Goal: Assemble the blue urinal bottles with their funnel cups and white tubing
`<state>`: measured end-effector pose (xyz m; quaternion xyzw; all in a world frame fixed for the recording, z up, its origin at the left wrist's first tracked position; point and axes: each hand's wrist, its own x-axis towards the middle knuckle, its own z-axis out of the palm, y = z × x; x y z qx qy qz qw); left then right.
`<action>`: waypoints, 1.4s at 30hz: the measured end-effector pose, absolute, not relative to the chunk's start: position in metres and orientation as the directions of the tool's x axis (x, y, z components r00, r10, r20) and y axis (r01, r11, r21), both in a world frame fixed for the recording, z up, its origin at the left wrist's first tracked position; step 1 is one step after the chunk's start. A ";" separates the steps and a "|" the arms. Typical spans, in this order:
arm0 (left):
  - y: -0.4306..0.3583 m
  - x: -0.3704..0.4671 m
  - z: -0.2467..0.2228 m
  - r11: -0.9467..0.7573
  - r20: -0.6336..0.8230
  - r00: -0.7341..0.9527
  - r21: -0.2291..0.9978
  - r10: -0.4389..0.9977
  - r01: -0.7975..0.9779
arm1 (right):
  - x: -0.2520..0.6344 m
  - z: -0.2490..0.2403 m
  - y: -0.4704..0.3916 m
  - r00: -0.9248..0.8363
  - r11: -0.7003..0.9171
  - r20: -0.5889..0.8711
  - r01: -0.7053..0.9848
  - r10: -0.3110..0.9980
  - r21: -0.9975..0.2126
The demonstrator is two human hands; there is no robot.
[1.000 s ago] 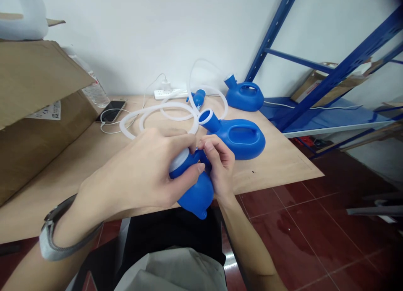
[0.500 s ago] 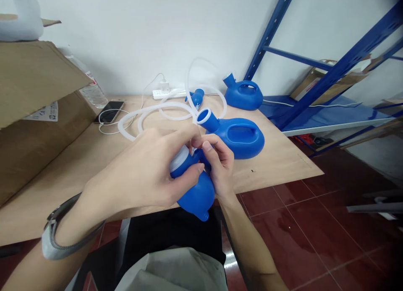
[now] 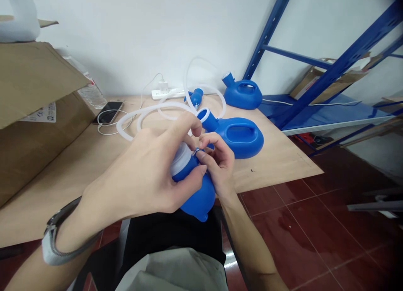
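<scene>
A round blue part (image 3: 199, 201) with a white collar hangs over the table's front edge between my hands. My left hand (image 3: 154, 173) wraps round its collar side, thumb across the blue surface. My right hand (image 3: 218, 163) pinches at a small ring-like piece (image 3: 197, 151) beside the collar; fingers partly hide it. Just beyond my right hand a blue bottle with a handle (image 3: 245, 148) lies on the wooden table, its white-rimmed mouth towards the left.
Behind are a second blue bottle (image 3: 244, 99), a small blue fitting (image 3: 196, 99), clear tubing (image 3: 126, 133), a power strip (image 3: 157, 94) and a phone (image 3: 110, 111). Cardboard box (image 3: 37, 136) and water bottle (image 3: 91, 89) stand left; blue shelving (image 3: 315, 115) is right.
My left index finger has lifted and moved slightly away from my right fingertips, uncovering the small ring-like piece. My left thumb has shifted a little to the right.
</scene>
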<state>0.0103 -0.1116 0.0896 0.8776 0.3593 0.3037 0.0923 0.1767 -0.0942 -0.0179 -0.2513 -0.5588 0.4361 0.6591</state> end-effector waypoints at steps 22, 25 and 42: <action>-0.116 0.014 0.094 -0.716 0.345 0.633 0.433 0.693 0.547 | 0.173 -0.019 -0.109 0.117 0.628 0.619 -0.065 0.777 -0.775; -0.114 0.014 0.095 -0.739 0.339 0.666 0.434 0.664 0.516 | 0.178 -0.016 -0.111 0.120 0.661 0.655 -0.010 0.746 -0.750; -0.120 -0.023 0.087 -0.717 0.423 0.580 0.368 0.696 0.592 | 0.182 -0.015 -0.098 -0.091 0.609 0.619 -0.112 0.780 -0.785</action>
